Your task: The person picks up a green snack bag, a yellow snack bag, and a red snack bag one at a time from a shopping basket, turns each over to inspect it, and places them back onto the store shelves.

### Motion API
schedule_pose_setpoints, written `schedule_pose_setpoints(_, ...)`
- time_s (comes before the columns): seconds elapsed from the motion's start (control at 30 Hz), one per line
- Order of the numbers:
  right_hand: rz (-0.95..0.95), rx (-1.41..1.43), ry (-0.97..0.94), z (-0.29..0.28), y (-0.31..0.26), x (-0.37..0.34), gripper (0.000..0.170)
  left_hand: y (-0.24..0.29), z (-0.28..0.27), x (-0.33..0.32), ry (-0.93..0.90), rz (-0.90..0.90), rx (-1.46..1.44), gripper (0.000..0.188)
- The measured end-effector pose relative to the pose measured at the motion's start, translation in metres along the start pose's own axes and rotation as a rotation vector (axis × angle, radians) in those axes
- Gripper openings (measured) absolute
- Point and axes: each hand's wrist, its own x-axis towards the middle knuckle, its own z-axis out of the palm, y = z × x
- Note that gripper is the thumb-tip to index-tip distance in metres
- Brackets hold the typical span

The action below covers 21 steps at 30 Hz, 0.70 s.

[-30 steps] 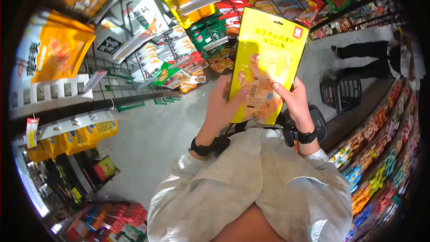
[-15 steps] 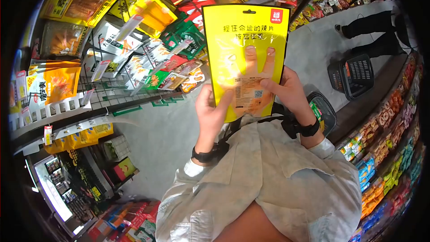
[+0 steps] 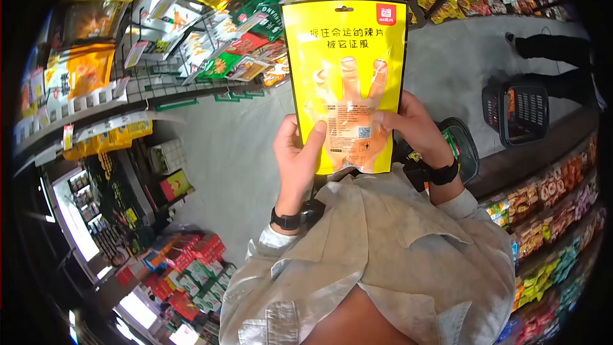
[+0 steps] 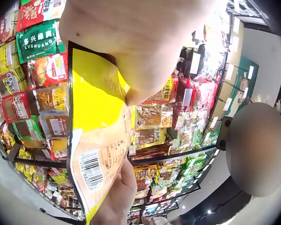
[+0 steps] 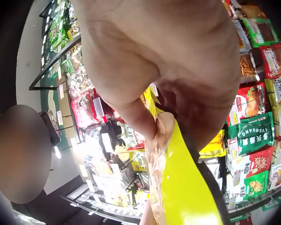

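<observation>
A yellow package [image 3: 345,83] printed with a hand shape and Chinese text is held upright before the torso. My left hand [image 3: 297,153] pinches its lower left edge, thumb on the printed face and fingers behind. On the lower right edge, my right hand [image 3: 418,129] grips the same way. The left wrist view shows the package [image 4: 96,108] with a barcode on one side, and the left hand [image 4: 131,44] over its edge. In the right wrist view the thumb of the right hand [image 5: 164,65] presses on the package [image 5: 185,187].
Hanging snack packets [image 3: 217,45] fill racks at the upper left. A black basket [image 3: 523,112] is beside a person's dark-trousered legs [image 3: 552,54] at the right; another basket [image 3: 463,147] is behind my right hand. Shelves of packets [image 3: 543,198] line the lower right, and stacked boxes [image 3: 191,268] the lower left.
The package was tilted a second ago and now faces the head camera more squarely, a little farther left. Both hands keep their hold. The racks and baskets have shifted in view.
</observation>
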Motion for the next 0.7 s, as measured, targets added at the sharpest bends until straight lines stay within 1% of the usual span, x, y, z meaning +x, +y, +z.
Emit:
schedule_pose_setpoints(0.1,0.007,-0.002,-0.045,0.009,-0.002,0.006,0.036,0.001,-0.005,-0.008,0.048,0.015,-0.003,0.011)
schedule_pose_setpoints(0.2,0.038,-0.075,-0.079,0.017,-0.004,0.014,0.036,-0.001,-0.015,-0.01,0.076,0.055,-0.001,0.012)
schedule_pose_setpoints(0.3,0.023,-0.107,-0.051,0.029,-0.004,0.02,0.034,-0.002,-0.023,-0.01,0.098,0.03,-0.052,0.011)
schedule_pose_setpoints(0.37,0.048,-0.143,-0.052,0.035,-0.002,0.026,0.034,-0.006,-0.034,-0.008,0.096,0.014,-0.067,0.011)
schedule_pose_setpoints(0.5,0.049,-0.158,0.018,0.056,0.008,0.044,0.033,-0.013,-0.065,0.009,0.042,-0.017,-0.089,0.013)
schedule_pose_setpoints(0.6,0.072,-0.25,0.023,0.074,0.008,0.062,0.037,-0.027,-0.09,0.039,0.056,0.124,0.05,0.031)
schedule_pose_setpoints(0.7,-0.123,-0.283,0.093,0.108,0.022,0.086,0.048,-0.007,-0.114,0.063,0.126,0.346,0.453,0.057)
